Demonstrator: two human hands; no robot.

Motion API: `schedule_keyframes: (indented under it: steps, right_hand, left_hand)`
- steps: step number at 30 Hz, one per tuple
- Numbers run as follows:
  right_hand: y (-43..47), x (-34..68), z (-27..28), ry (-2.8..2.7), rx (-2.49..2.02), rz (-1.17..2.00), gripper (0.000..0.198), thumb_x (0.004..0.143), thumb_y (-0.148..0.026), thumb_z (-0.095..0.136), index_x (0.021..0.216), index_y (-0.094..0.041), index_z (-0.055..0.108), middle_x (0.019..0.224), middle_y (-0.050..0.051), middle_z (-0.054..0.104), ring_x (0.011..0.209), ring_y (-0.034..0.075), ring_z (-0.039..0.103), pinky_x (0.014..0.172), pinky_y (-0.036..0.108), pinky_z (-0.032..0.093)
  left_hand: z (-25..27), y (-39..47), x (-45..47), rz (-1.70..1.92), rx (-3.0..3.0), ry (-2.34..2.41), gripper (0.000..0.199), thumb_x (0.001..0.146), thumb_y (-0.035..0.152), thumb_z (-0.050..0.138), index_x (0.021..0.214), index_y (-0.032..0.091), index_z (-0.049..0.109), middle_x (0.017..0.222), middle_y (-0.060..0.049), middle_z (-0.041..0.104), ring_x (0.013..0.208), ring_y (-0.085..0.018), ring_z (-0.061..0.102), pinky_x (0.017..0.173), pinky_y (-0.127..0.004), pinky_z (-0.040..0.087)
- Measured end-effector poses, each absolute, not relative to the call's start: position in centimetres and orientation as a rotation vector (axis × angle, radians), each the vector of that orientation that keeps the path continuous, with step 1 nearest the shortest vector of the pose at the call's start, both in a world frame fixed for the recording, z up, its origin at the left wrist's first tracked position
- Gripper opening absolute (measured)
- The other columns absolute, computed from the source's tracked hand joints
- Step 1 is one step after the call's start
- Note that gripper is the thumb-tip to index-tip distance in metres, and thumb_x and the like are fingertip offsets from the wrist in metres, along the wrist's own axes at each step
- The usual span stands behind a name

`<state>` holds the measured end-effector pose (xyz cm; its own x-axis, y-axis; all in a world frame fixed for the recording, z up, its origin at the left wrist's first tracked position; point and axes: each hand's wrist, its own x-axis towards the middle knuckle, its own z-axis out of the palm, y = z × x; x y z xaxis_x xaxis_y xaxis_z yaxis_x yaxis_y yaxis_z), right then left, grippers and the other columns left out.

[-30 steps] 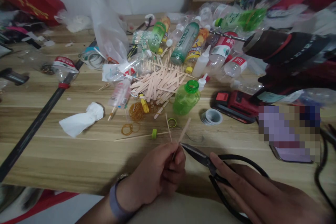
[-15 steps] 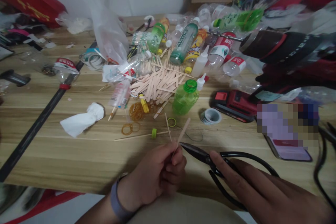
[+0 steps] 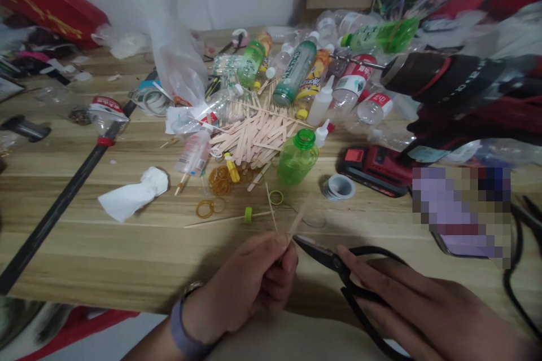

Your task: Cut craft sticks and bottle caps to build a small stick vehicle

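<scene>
My left hand (image 3: 262,276) is closed, pinching a flat wooden craft stick (image 3: 300,217) that points up and away and is slightly blurred. In my right hand (image 3: 427,304) is a pair of black-handled scissors (image 3: 334,262). Their blade tips meet the stick right beside my left fingertips. A thin wooden stick (image 3: 271,207) extends just beyond my left thumb; whether the hand holds it, I cannot tell. Past the hands stands an open green bottle (image 3: 298,157), near a spool of wire (image 3: 339,186) and a yellow-green ring (image 3: 276,197).
A pile of craft sticks (image 3: 254,132) lies mid-table before several plastic bottles. A power drill (image 3: 457,79) and a phone (image 3: 461,214) are on the right. On the left lie a dark pipe (image 3: 59,211), a crumpled tissue (image 3: 133,193) and rubber bands (image 3: 221,180).
My left hand has shifted slightly down and left, and the craft stick has become blurred. The right hand and the scissors have turned a little, with the blade tips still at the stick.
</scene>
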<state>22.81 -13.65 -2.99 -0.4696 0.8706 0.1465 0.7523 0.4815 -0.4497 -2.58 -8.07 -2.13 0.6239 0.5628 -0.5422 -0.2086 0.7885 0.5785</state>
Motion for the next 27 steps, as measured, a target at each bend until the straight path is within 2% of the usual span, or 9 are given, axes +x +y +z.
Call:
schedule_keyframes:
  steps: [3, 7, 9, 12, 14, 16, 18, 23, 27]
  right_hand:
    - [-13.0, 23.3, -3.5, -1.849, -1.405, 1.493, 0.04, 0.097, -0.046, 0.057, 0.132, -0.029, 0.068, 0.089, 0.006, 0.074, 0.07, 0.017, 0.069, 0.059, 0.021, 0.055]
    - [-12.7, 23.1, -3.8, -1.209, -1.301, 2.228, 0.064, 0.087, -0.061, 0.066, 0.137, -0.022, 0.063, 0.069, 0.003, 0.067, 0.043, 0.007, 0.045, 0.037, 0.014, 0.033]
    - [-12.7, 22.9, -3.9, -1.412, -1.344, 2.055, 0.058, 0.09, -0.057, 0.063, 0.137, -0.022, 0.063, 0.073, 0.004, 0.068, 0.046, 0.009, 0.051, 0.038, 0.014, 0.038]
    - [-12.5, 23.1, -3.9, -2.171, -1.389, 1.105, 0.045, 0.099, -0.03, 0.05, 0.144, -0.031, 0.057, 0.093, 0.006, 0.072, 0.066, 0.017, 0.068, 0.058, 0.023, 0.057]
    - [-12.4, 23.4, -3.9, -2.461, -1.326, 0.371, 0.062, 0.096, -0.011, 0.04, 0.153, -0.036, 0.043, 0.105, 0.007, 0.07, 0.074, 0.02, 0.07, 0.066, 0.03, 0.06]
    - [-12.2, 23.5, -3.9, -2.529, -1.284, 0.061, 0.071, 0.094, -0.003, 0.035, 0.156, -0.037, 0.034, 0.106, 0.007, 0.07, 0.074, 0.02, 0.07, 0.067, 0.03, 0.06]
    - [-12.0, 23.3, -3.9, -2.443, -1.281, 0.349, 0.059, 0.098, -0.011, 0.039, 0.153, -0.033, 0.043, 0.105, 0.007, 0.07, 0.078, 0.019, 0.07, 0.069, 0.028, 0.059]
    - [-11.3, 21.7, -3.4, -1.362, -1.264, 2.091, 0.039, 0.088, -0.053, 0.069, 0.108, -0.02, 0.077, 0.06, -0.002, 0.052, 0.046, 0.005, 0.044, 0.043, 0.011, 0.036]
    - [-10.8, 20.9, -2.7, -0.776, -1.135, 2.45, 0.046, 0.074, -0.055, 0.084, 0.1, -0.019, 0.077, 0.059, -0.007, 0.044, 0.036, -0.003, 0.017, 0.031, 0.01, 0.012]
  left_hand:
    - [-2.6, -8.3, -2.9, 0.462, 0.605, 0.731, 0.049, 0.082, 0.063, 0.062, 0.064, 0.02, 0.046, 0.05, 0.009, 0.032, 0.041, -0.005, 0.024, 0.037, -0.02, 0.016]
    - [-3.1, -8.2, -3.0, 0.461, 0.66, 0.694, 0.048, 0.084, 0.062, 0.059, 0.065, 0.02, 0.045, 0.049, 0.008, 0.035, 0.041, -0.006, 0.026, 0.037, -0.021, 0.016]
    - [-2.9, -8.0, -2.9, 0.48, 0.631, 0.698, 0.048, 0.083, 0.061, 0.061, 0.064, 0.02, 0.043, 0.049, 0.009, 0.031, 0.042, -0.006, 0.022, 0.038, -0.021, 0.013]
    - [-2.3, -7.7, -2.7, 0.443, 0.496, 0.66, 0.046, 0.081, 0.056, 0.064, 0.064, 0.022, 0.038, 0.049, 0.011, 0.024, 0.042, -0.005, 0.016, 0.038, -0.021, 0.009]
    - [-1.9, -7.6, -2.6, 0.414, 0.403, 0.643, 0.043, 0.08, 0.051, 0.065, 0.065, 0.022, 0.036, 0.048, 0.012, 0.021, 0.042, -0.006, 0.011, 0.038, -0.02, 0.005]
    - [-1.8, -7.5, -2.6, 0.402, 0.363, 0.63, 0.042, 0.08, 0.049, 0.065, 0.065, 0.023, 0.035, 0.047, 0.013, 0.019, 0.042, -0.006, 0.009, 0.037, -0.021, 0.004]
    - [-1.8, -7.5, -2.7, 0.42, 0.408, 0.615, 0.044, 0.079, 0.053, 0.065, 0.065, 0.023, 0.036, 0.046, 0.012, 0.02, 0.041, -0.006, 0.011, 0.037, -0.021, 0.006]
    - [-2.4, -7.3, -3.4, 0.433, 0.697, 0.712, 0.048, 0.082, 0.06, 0.06, 0.061, 0.021, 0.042, 0.048, 0.009, 0.03, 0.041, -0.005, 0.022, 0.038, -0.023, 0.012]
    - [-3.0, -6.8, -3.6, 0.395, 0.663, 0.668, 0.045, 0.083, 0.059, 0.059, 0.066, 0.022, 0.041, 0.046, 0.011, 0.026, 0.039, -0.006, 0.017, 0.036, -0.022, 0.011]
